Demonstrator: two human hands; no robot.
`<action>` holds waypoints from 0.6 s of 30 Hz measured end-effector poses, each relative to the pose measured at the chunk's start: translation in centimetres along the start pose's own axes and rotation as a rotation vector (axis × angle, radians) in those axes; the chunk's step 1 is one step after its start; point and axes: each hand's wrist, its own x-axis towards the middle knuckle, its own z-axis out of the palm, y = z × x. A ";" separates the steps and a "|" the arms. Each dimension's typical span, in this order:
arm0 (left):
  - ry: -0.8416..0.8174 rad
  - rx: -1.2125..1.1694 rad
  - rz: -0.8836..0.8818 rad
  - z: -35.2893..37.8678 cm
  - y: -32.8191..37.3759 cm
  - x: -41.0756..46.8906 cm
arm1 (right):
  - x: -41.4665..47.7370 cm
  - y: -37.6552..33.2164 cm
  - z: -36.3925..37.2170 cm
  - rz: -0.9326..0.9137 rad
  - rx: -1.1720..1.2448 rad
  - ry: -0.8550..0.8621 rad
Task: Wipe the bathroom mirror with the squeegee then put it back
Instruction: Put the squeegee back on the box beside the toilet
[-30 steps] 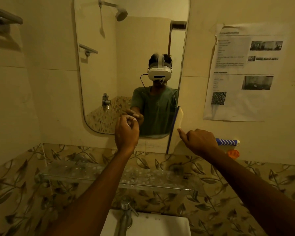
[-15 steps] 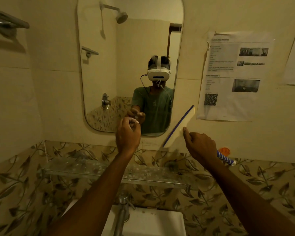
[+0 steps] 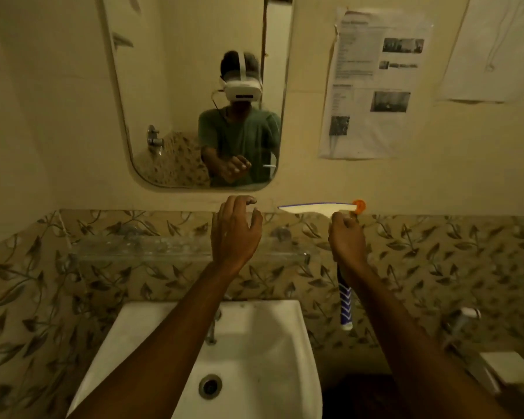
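Right hand point(image 3: 347, 240) — grip clamped on squeegee point(image 3: 321, 208) | left hand point(image 3: 235, 234) — fingers apart, empty

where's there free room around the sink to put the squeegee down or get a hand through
The glass shelf looks bare left of the left hand, and the open gap between that hand and the right hand holding the squeegee is passable. The sink basin is open right of the tap. It is tightest around the orange hook.
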 end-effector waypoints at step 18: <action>-0.371 0.043 -0.003 11.9 9.8 -23.8 | -5.6 19.5 -17.5 0.384 -0.010 0.018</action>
